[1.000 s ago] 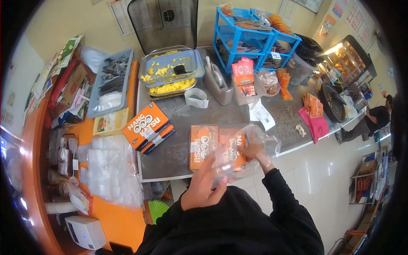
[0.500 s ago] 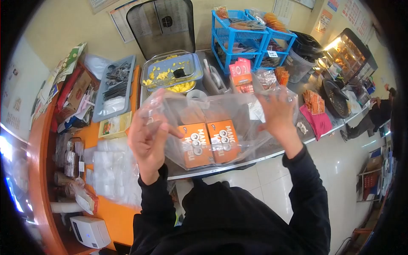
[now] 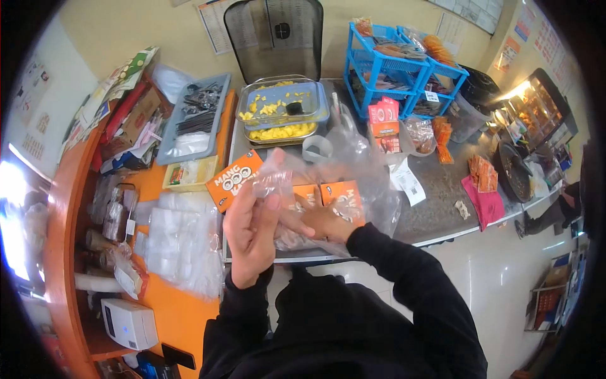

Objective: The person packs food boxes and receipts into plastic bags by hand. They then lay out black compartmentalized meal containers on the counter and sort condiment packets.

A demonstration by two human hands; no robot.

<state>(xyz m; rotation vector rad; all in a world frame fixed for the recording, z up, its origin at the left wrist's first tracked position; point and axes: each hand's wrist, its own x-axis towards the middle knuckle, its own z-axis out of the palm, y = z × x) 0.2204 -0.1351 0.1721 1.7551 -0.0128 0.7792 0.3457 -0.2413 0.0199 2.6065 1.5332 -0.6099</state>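
A clear plastic bag lies around two orange printed boxes at the counter's front edge. My left hand is closed, pinching the bag's left edge, with the index finger pointing across toward the right hand. My right hand lies over the boxes with its fingers spread; the plastic partly blurs them, and I cannot tell whether it is inside the bag. Another orange piece with the same print sits tilted just behind my left hand, its lower part hidden.
A glass dish of yellow pieces stands behind the bag, with a tape roll nearby. To the right lie a paper receipt and a pink cloth. Blue tiered racks rise at the back. Stacked plastic bags cover the left counter.
My right hand has moved left from the bag's right side onto the boxes. The bag's opening has sagged, and the receipt and the tilted orange piece now show. The view has shifted.
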